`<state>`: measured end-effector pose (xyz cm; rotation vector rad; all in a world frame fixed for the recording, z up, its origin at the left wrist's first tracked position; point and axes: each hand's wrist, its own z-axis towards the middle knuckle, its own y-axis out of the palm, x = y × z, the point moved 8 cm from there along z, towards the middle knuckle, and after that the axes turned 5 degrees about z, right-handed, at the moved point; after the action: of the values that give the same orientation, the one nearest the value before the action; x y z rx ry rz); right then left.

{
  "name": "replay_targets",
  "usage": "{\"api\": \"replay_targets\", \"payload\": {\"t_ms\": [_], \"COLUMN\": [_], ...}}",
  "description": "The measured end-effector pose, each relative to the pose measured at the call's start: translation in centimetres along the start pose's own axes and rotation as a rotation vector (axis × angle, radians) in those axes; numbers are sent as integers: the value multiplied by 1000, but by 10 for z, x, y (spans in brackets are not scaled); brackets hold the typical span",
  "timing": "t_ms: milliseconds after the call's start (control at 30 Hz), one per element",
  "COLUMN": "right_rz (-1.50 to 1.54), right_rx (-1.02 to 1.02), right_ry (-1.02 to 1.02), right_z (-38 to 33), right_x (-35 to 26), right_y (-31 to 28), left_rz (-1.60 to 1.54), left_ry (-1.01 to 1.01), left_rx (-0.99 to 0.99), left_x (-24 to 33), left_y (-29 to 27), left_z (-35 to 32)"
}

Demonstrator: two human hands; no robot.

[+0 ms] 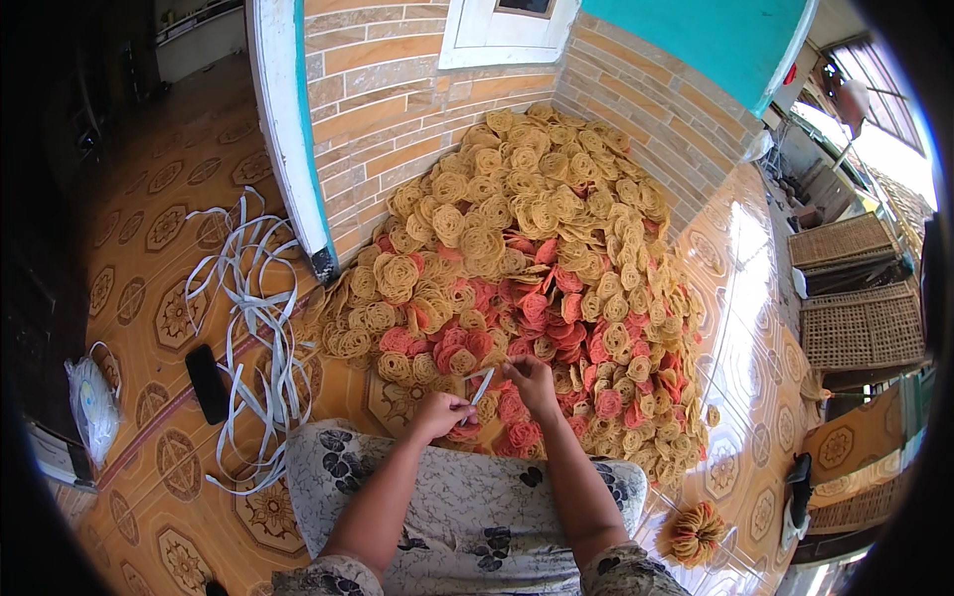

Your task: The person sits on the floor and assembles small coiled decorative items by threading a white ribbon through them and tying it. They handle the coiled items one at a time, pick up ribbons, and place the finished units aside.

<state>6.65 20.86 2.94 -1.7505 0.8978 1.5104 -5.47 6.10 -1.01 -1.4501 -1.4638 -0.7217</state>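
Both of my hands are over my lap at the near edge of a large heap of round, lacy discs (487, 248), mostly yellow with pink ones among them. My left hand (442, 415) pinches a thin pale strip (483, 383) between thumb and fingers. To its right and slightly farther off, my right hand (533, 385) is closed at the strip's other part, fingertips together. Between the hands the strip bends into a small loop. Exactly how its ends run inside my fingers is hidden.
Left on the tiled floor lie a tangle of pale strips (260, 328), a black phone (207, 384) and a clear plastic bag (91, 407). A round bundle of discs (698, 533) sits at the lower right. Brick walls (378, 94) back the heap; woven racks (863, 326) stand far right.
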Motion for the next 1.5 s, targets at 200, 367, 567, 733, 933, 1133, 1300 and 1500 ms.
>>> {"api": "replay_targets", "payload": {"t_ms": [200, 367, 567, 733, 933, 1133, 1300, 1500], "right_rz": [-132, -769, -917, -256, -35, -785, -1431, -914], "right_rx": [-231, 53, 62, 111, -139, 9, 140, 161], "right_ry": [-27, -413, -701, -66, -6, -366, -437, -343], "right_z": [0, 27, 24, 13, -6, 30, 53, 22], "right_x": [-3, -30, -43, -13, -16, -24, -13, -36], "right_y": [19, 19, 23, -26, -10, 6, 24, -8], "left_rz": [-13, 122, -64, -7, 27, 72, 56, 112], "left_ry": [4, 73, 77, 122, 108, 152, 100, 227], "left_rx": [63, 172, 102, 31, 43, 158, 130, 157], "left_x": [-5, 6, 4, 9, 10, 11, 9, 16], "left_y": [-6, -18, -8, 4, 3, -10, -10, -6], "left_z": [4, 6, 8, 11, 9, 10, 9, 11]}}
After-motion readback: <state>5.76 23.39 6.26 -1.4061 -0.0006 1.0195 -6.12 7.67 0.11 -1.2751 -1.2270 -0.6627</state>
